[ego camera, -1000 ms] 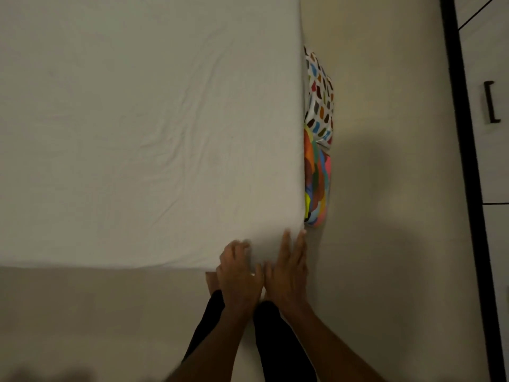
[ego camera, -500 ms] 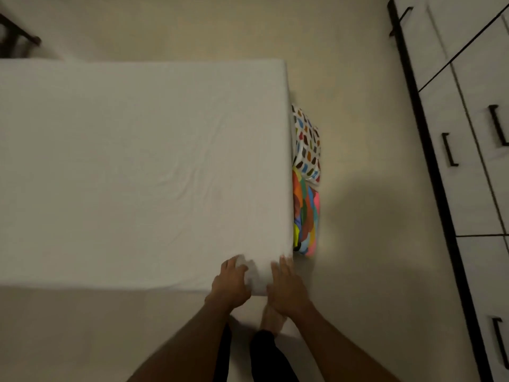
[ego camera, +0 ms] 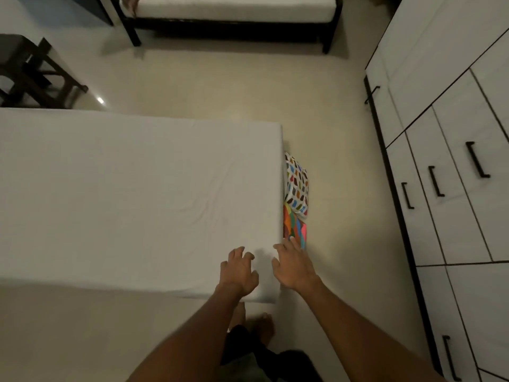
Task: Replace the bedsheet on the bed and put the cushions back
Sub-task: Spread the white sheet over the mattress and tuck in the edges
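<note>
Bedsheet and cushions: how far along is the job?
Done: the white bedsheet is spread flat and wrapped over the near corner. In hand: left hand and right hand are open at that corner. To do: the spotted cushion and multicoloured cushion are on the floor beside it.

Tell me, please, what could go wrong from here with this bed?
Neither the left hand nor the right hand grips the white bedsheet, so its near corner might slip loose. The white cushion with coloured dabs and the multicoloured cushion lie on the pale floor at that sheet's edge, near the bare feet; a step that way might tread on them.
</note>
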The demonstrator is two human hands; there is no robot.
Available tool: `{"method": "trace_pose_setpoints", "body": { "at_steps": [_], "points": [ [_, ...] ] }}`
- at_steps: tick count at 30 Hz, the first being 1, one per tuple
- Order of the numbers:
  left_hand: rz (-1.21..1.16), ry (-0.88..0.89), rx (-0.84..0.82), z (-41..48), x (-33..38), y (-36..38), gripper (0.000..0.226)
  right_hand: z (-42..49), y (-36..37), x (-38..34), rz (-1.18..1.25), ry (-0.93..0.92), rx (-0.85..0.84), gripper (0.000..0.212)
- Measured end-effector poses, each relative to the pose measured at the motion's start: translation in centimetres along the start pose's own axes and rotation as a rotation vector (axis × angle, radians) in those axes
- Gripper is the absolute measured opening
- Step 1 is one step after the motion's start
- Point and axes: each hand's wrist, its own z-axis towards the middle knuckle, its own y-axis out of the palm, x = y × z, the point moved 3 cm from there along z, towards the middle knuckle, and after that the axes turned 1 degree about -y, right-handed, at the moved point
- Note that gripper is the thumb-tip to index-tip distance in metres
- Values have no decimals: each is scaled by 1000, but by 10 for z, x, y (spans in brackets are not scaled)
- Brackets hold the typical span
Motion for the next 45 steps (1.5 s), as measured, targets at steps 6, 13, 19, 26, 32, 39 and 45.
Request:
{"method": "trace_pose_setpoints", "body": {
  "at_steps": [6,13,19,26,32,39,45],
  "points": [
    [-18,13,55,7,14,-39,55,6,-47,-1,-14,-12,52,51],
    [-53,-144,110,47,34,-59,59,57,-94,42,-65,-133,37,59],
    [-175,-295,222,82,124,-75,65,114,-178,106,-161,-312,30,60],
    [-299,-416,283,97,221,-87,64,145,-267,167,-270,-452,11,60],
    [-343,-499,340,108,226,-105,63,170,-289,178,-293,-536,-27,58],
    [-452,-623,361,147,223,-110,62,224,-303,158,-379,-678,-109,59],
    [-599,-704,374,215,207,-116,62,302,-322,139,-516,-771,-171,59]
  ]
}}
